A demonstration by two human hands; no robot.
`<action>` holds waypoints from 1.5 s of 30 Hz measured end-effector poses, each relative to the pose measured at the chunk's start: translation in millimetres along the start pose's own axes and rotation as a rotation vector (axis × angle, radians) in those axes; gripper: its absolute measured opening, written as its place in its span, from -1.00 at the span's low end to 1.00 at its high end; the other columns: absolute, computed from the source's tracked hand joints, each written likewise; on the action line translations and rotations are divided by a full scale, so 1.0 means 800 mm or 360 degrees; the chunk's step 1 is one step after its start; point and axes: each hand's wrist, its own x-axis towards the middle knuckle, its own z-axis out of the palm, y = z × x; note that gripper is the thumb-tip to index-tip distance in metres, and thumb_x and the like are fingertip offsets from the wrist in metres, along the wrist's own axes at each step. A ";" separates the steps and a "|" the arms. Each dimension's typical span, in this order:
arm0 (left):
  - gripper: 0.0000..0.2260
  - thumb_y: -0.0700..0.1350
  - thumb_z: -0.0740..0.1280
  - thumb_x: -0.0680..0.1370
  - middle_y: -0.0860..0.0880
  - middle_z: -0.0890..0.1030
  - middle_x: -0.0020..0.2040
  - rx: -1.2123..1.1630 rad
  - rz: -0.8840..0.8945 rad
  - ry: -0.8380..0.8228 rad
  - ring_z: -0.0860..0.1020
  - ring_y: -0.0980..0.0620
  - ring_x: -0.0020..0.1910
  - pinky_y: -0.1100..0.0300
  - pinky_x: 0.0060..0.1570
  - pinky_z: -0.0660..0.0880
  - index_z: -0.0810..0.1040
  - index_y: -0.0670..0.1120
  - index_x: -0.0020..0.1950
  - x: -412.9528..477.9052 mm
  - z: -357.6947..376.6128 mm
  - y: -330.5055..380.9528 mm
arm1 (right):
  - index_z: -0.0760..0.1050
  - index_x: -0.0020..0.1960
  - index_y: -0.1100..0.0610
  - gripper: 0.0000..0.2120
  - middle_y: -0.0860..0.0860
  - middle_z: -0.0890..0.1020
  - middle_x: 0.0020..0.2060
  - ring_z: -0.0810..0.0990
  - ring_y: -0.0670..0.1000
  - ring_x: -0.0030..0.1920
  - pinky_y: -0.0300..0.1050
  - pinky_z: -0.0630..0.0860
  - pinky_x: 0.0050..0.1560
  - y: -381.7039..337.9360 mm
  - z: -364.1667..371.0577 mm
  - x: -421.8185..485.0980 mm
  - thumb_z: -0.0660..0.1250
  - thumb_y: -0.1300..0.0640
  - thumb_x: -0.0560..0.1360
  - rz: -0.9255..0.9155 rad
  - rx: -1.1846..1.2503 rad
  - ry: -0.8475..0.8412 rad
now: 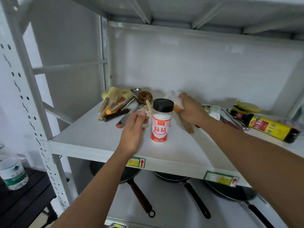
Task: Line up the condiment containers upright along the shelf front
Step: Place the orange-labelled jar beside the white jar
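A jar of white powder (160,122) with a black lid and an orange-and-white label stands upright near the front of the white shelf (92,139). My left hand (134,132) is just left of the jar, fingers loosely apart, holding nothing. Behind the jar, my right hand (191,109) grips a clear bottle with an orange band (175,101), which lies tilted toward the back wall. A dark sauce bottle with a yellow label (269,127) lies on its side at the right. A small white container (214,111) lies behind my right wrist.
Brushes, a loofah and utensils (118,104) are piled at the back left of the shelf. More utensils (233,120) and a sponge (246,107) lie at the right. Three pans (184,180) sit on the shelf below. A water bottle (13,173) stands on a dark table at left.
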 end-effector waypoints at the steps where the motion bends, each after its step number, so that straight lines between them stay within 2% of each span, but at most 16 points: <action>1: -0.75 0.13 0.14 0.74 0.08 0.65 0.16 0.0021 0.0007 0.0037 0.61 0.15 0.18 0.09 0.20 0.54 0.54 0.07 0.22 -0.003 0.000 0.003 | 0.35 0.47 0.12 -0.45 0.16 0.60 0.27 0.59 0.24 0.24 0.04 0.52 0.18 0.003 -0.001 -0.017 0.36 -0.10 0.58 0.0039 0.0116 0.0025; 4: -0.85 0.13 0.18 0.71 0.06 0.64 0.16 0.0050 0.0036 0.0149 0.61 0.09 0.21 -0.10 0.31 0.53 0.52 0.16 0.12 -0.015 -0.002 0.010 | 0.34 0.50 0.13 -0.43 0.17 0.55 0.32 0.57 0.21 0.28 -0.08 0.45 0.10 0.013 0.001 -0.070 0.42 0.09 0.54 0.0033 0.0393 0.0104; 7: -0.85 0.12 0.21 0.71 0.10 0.60 0.15 0.0117 0.0072 0.0205 0.58 0.08 0.20 -0.11 0.31 0.54 0.50 0.12 0.17 -0.042 -0.004 0.011 | 0.33 0.49 0.13 -0.41 0.07 0.55 0.28 0.57 0.11 0.23 -0.09 0.42 0.09 0.025 -0.002 -0.114 0.45 0.19 0.51 0.0009 0.0569 0.0146; 9: -0.86 0.06 0.23 0.71 0.12 0.58 0.14 0.0165 0.0111 0.0209 0.57 0.12 0.17 -0.02 0.26 0.57 0.49 0.05 0.20 -0.068 -0.006 0.010 | 0.30 0.51 0.11 -0.37 0.02 0.56 0.26 0.56 0.06 0.19 -0.04 0.46 0.11 0.031 -0.008 -0.136 0.46 0.18 0.51 0.0058 0.0657 0.0147; 13: -0.94 -0.10 0.27 0.71 0.10 0.59 0.10 0.0250 0.0290 0.0167 0.56 0.20 0.09 0.34 0.05 0.50 0.51 0.01 0.17 -0.114 -0.007 0.013 | 0.33 0.47 0.11 -0.41 -0.01 0.55 0.18 0.53 0.02 0.11 -0.06 0.42 0.07 0.039 -0.023 -0.171 0.48 0.17 0.51 0.0106 0.0754 0.0171; 19: -0.83 -0.24 0.30 0.65 0.08 0.58 0.10 0.0608 0.0522 -0.0403 0.54 0.17 0.11 0.37 0.00 0.49 0.55 0.00 0.16 -0.142 0.046 0.033 | 0.34 0.34 0.12 -0.45 0.00 0.57 0.11 0.58 0.06 0.09 -0.15 0.41 -0.08 0.039 -0.016 -0.202 0.54 0.16 0.47 0.0149 0.0874 0.0177; 22: -0.76 -0.25 0.25 0.67 0.00 0.53 0.23 0.0688 0.0411 -0.0585 0.52 0.15 0.19 0.28 0.24 0.45 0.53 0.00 0.27 -0.135 0.089 0.047 | 0.28 0.26 0.04 -0.40 -0.03 0.56 0.07 0.58 0.00 0.02 -0.21 0.42 -0.15 0.037 -0.003 -0.206 0.60 0.01 0.43 0.0157 0.0926 0.0219; 24: -0.65 -0.26 0.25 0.65 -0.05 0.45 0.34 0.0758 0.0303 -0.0570 0.48 0.02 0.29 0.17 0.39 0.41 0.44 -0.05 0.43 -0.127 0.113 0.052 | 0.27 0.30 0.06 -0.35 -0.03 0.55 0.08 0.59 0.02 0.05 -0.22 0.41 -0.16 0.037 0.002 -0.205 0.61 -0.04 0.42 0.0179 0.0959 0.0238; 25: -0.59 -0.27 0.26 0.64 -0.08 0.40 0.40 0.0779 0.0239 -0.0543 0.46 -0.03 0.36 0.18 0.43 0.36 0.37 -0.08 0.50 -0.123 0.122 0.053 | 0.27 0.35 0.09 -0.32 -0.03 0.55 0.10 0.60 0.04 0.08 -0.22 0.42 -0.15 0.038 0.002 -0.204 0.60 -0.02 0.43 0.0183 0.0968 0.0235; 28: -0.45 -0.28 0.29 0.64 -0.08 0.29 0.56 0.0806 0.0114 -0.0461 0.37 -0.08 0.51 0.20 0.38 0.32 0.23 -0.10 0.61 -0.107 0.136 0.048 | 0.18 0.52 0.10 -0.17 0.01 0.59 0.18 0.62 0.07 0.17 -0.07 0.51 0.05 0.046 0.000 -0.193 0.59 -0.02 0.44 0.0120 0.0894 0.0091; 31: -0.44 -0.29 0.32 0.62 -0.10 0.38 0.50 0.0844 0.0100 -0.0547 0.44 -0.08 0.43 0.19 0.33 0.37 0.25 -0.10 0.60 -0.093 0.136 0.035 | 0.15 0.54 0.05 -0.15 0.04 0.63 0.20 0.64 0.07 0.15 0.04 0.56 0.17 0.059 -0.006 -0.182 0.56 -0.10 0.45 0.0032 0.0751 -0.0085; 34: -0.46 -0.30 0.34 0.58 -0.12 0.50 0.39 0.0875 0.0087 -0.0542 0.52 -0.08 0.33 0.23 0.24 0.43 0.34 -0.11 0.55 -0.082 0.134 0.023 | 0.24 0.50 -0.02 -0.25 -0.04 0.63 0.20 0.64 -0.05 0.11 -0.08 0.55 0.14 0.071 -0.003 -0.177 0.56 -0.06 0.46 -0.0012 0.0846 -0.0108; 36: -0.48 -0.29 0.35 0.58 -0.13 0.52 0.40 0.0862 0.0047 -0.0567 0.52 -0.09 0.35 0.21 0.24 0.43 0.36 -0.13 0.54 -0.074 0.135 0.025 | 0.34 0.44 -0.02 -0.31 -0.08 0.64 0.17 0.64 -0.11 0.10 -0.11 0.57 0.14 0.074 0.003 -0.174 0.60 -0.03 0.43 -0.0003 0.0932 -0.0072; 38: -0.49 -0.27 0.36 0.59 -0.13 0.52 0.44 0.0876 0.0028 -0.0640 0.51 -0.11 0.38 0.14 0.28 0.44 0.37 -0.14 0.53 -0.065 0.137 0.028 | 0.41 0.39 -0.01 -0.30 -0.10 0.65 0.13 0.65 -0.10 0.10 -0.13 0.58 0.11 0.078 0.012 -0.169 0.66 -0.05 0.36 0.0023 0.0976 -0.0036; 42: -0.57 -0.27 0.33 0.62 -0.12 0.56 0.37 0.0862 -0.0009 -0.0690 0.55 -0.09 0.28 0.13 0.16 0.47 0.39 -0.13 0.49 -0.055 0.140 0.029 | 0.40 0.35 -0.03 -0.19 -0.09 0.64 0.10 0.65 -0.11 0.06 -0.05 0.62 0.10 0.081 0.023 -0.162 0.69 -0.17 0.24 0.0108 0.0973 0.0036; 45: -0.53 -0.24 0.30 0.64 -0.09 0.54 0.43 0.0801 -0.0030 -0.0650 0.53 -0.09 0.36 0.14 0.22 0.45 0.35 -0.10 0.55 -0.052 0.141 0.024 | 0.41 0.34 -0.04 -0.20 -0.11 0.64 0.09 0.65 -0.11 0.05 -0.05 0.62 0.10 0.083 0.023 -0.165 0.68 -0.21 0.24 0.0126 0.0964 0.0044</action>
